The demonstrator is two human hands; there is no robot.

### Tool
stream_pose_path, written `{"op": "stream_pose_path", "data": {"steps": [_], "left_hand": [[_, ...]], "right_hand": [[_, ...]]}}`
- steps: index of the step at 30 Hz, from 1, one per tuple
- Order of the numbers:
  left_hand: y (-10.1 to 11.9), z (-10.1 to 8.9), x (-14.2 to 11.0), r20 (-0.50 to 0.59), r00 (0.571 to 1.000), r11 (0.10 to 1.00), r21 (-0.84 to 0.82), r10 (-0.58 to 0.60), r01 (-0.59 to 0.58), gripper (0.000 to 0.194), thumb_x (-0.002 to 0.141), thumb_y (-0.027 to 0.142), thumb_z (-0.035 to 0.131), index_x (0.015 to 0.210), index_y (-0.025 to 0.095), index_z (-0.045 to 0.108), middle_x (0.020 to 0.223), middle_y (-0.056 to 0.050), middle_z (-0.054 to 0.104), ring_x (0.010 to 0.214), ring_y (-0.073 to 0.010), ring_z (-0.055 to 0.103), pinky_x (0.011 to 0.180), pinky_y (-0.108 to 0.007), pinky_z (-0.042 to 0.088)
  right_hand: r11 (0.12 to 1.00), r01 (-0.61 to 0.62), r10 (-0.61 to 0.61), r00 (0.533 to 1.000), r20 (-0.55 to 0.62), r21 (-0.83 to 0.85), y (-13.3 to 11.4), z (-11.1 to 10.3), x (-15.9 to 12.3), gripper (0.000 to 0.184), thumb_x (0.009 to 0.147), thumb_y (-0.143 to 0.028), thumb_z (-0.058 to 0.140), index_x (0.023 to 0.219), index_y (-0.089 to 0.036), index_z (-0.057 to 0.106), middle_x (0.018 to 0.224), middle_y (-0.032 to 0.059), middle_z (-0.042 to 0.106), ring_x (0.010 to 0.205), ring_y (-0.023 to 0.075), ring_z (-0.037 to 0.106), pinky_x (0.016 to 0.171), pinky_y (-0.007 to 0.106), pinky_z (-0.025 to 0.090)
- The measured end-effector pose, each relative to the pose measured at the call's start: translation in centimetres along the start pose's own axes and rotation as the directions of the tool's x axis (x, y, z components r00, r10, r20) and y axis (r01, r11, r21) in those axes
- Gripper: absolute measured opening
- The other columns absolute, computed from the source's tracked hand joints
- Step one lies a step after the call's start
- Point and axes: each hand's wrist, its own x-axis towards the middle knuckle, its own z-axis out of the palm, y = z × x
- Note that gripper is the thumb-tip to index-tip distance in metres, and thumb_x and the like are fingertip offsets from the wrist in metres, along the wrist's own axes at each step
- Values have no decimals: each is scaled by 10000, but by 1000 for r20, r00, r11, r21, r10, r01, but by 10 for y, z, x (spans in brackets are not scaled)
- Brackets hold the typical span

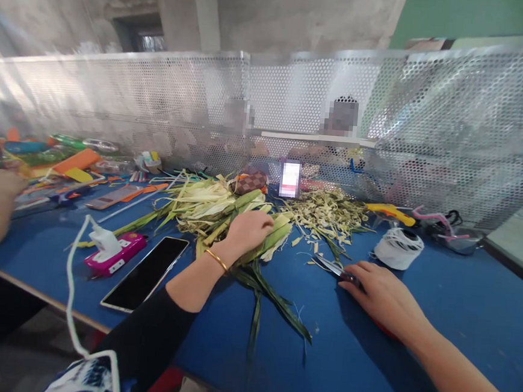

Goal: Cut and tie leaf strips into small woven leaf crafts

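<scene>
My left hand (249, 234), with a gold bangle at the wrist, is closed over the near right end of a pile of green and pale corn husks (197, 206). Its fingertips are partly hidden, with husk directly beneath them. Dark green leaf strips (275, 306) trail from below that hand towards the table's near edge. On the right, my right hand (380, 293) grips a pair of scissors (328, 265) low over the blue table. Their blades point left and away from me, while the palm covers most of the handles.
Shredded husk scraps (328, 213) lie behind the scissors. A white twine spool (398, 248) stands right. A black-screened phone (146, 274) and pink power strip (116, 254) with a white cable lie left. Another person's hand (2, 184) is far left. A perforated metal screen (182, 105) runs behind.
</scene>
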Motion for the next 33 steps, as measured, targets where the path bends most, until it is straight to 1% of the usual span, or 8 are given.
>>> {"op": "stream_pose_path", "data": {"steps": [3,6,10,14,18,21,27,33], "left_hand": [[11,-8,-19,457,868,977,-169,195,-131,184,697,346,702,846,240,725,853,-19,705,809,-200,622,721,-268,425],[4,-14,-36,597,744,954,-194,300,-229,394,557,239,794,941,261,706,991,-11,676,943,-205,596,786,-252,422],[-11,-14,-45,573,776,959,-64,262,-277,146,626,123,696,732,220,673,831,-6,645,861,-182,572,759,-257,403],[-10,-9,-42,452,861,947,-305,234,-98,85,706,121,581,711,206,591,764,3,637,768,-155,583,717,-256,412],[-2,-12,-35,130,990,658,-740,-61,138,64,772,226,542,834,210,534,687,8,626,644,-137,583,675,-264,440],[1,-21,-35,2,962,489,-861,-273,141,162,743,222,568,902,193,580,662,18,585,590,-115,532,612,-235,416],[8,-13,-61,48,918,177,-976,-394,128,99,676,216,564,741,163,616,591,19,513,575,-108,498,670,-260,449],[11,-18,-89,161,962,534,-806,-219,257,225,606,173,504,718,198,697,843,-67,701,893,-221,613,800,-316,455]], "right_hand": [[999,32,-33,999,7,25,-2,-1,0,230,908,-320,471,940,-204,667,934,81,671,850,226,620,778,358,457],[999,26,-27,999,26,25,-2,-2,0,228,904,-316,475,945,-200,667,942,84,670,855,230,621,785,363,461],[999,28,-28,999,25,26,-2,-2,-1,216,890,-318,491,947,-205,666,932,83,667,843,230,623,762,352,464],[999,22,-23,1000,19,47,-3,-1,-1,212,888,-307,493,957,-207,666,930,79,667,831,220,621,756,338,464],[999,27,-28,999,36,31,2,-5,-2,227,887,-294,484,993,-204,664,953,82,667,857,221,620,765,328,463],[998,-42,44,998,50,-40,12,-13,-5,265,878,-294,473,1041,-199,659,1009,95,667,895,235,632,763,325,464],[981,-181,184,982,37,-77,18,-22,-9,293,867,-329,454,1022,-194,662,1051,100,674,907,255,643,731,339,470],[989,-140,143,986,84,-39,19,-15,-13,226,824,-335,500,888,-221,683,935,76,695,819,234,655,668,314,455]]}}
